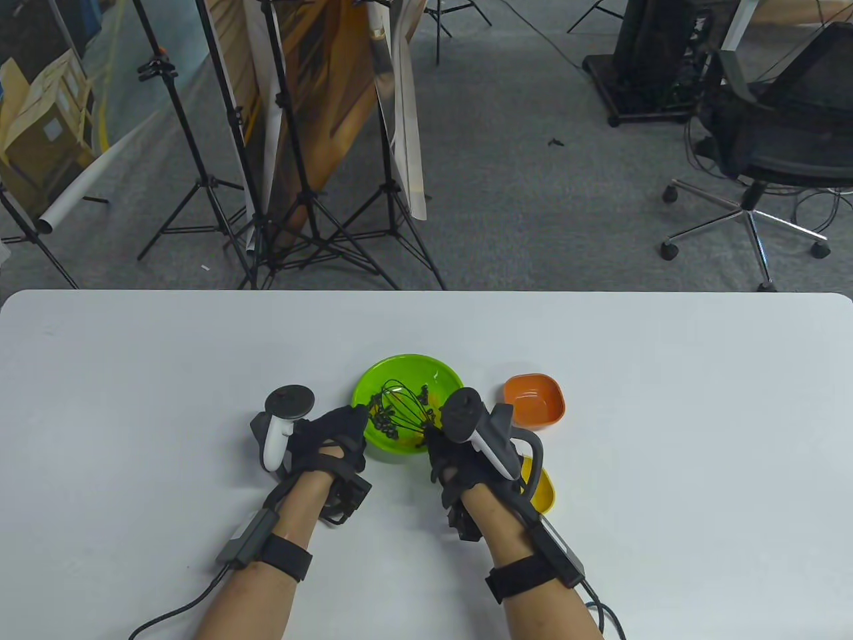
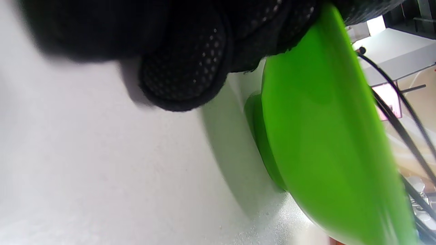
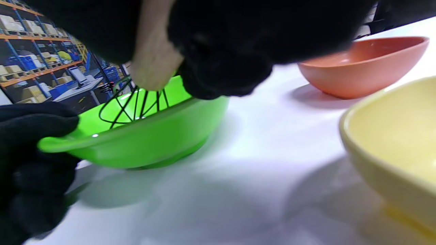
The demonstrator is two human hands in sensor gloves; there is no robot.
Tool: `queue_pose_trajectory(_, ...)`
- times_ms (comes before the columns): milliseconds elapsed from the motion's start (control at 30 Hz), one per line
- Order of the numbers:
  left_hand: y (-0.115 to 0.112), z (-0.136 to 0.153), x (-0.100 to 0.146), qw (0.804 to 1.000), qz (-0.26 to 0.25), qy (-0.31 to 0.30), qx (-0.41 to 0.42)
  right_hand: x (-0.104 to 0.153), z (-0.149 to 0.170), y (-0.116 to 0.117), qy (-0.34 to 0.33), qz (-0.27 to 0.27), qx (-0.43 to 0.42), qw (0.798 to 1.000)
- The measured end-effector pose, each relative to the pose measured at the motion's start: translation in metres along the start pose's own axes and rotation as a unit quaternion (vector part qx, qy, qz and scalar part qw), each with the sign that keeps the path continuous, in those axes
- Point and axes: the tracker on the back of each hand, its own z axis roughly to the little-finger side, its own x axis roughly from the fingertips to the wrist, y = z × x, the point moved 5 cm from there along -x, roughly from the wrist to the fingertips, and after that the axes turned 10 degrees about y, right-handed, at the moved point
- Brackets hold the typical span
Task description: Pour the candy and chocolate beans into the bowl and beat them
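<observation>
A green bowl stands at the table's middle, holding dark chocolate beans and some yellow candy. A black wire whisk has its head down inside the bowl. My right hand grips the whisk's pale handle at the bowl's near right edge. My left hand pinches the bowl's left rim, thumb on top; its fingers press against the green bowl wall. In the right wrist view the green bowl sits with the whisk wires rising from it.
An orange bowl stands right of the green one, shown too in the right wrist view as the orange bowl. A yellow bowl sits under my right wrist; the yellow bowl looks bare inside. Tripods and an office chair stand beyond the table.
</observation>
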Motion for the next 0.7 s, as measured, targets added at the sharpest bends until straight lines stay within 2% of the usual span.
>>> queue_pose_trajectory(333,-0.001,-0.002,0.001,1.000,-0.001,-0.003,-0.011,0.019,0.015,-0.026,-0.012,0.019,0.053,0.998)
queue_pose_trajectory(467,-0.001,-0.002,0.001,1.000,-0.001,-0.005,-0.012,0.010,0.021,-0.033,0.009,0.035,0.070,0.997)
queue_pose_trajectory(700,-0.001,-0.002,0.001,1.000,0.001,-0.002,-0.008,-0.007,0.027,-0.027,0.034,0.042,0.056,0.997)
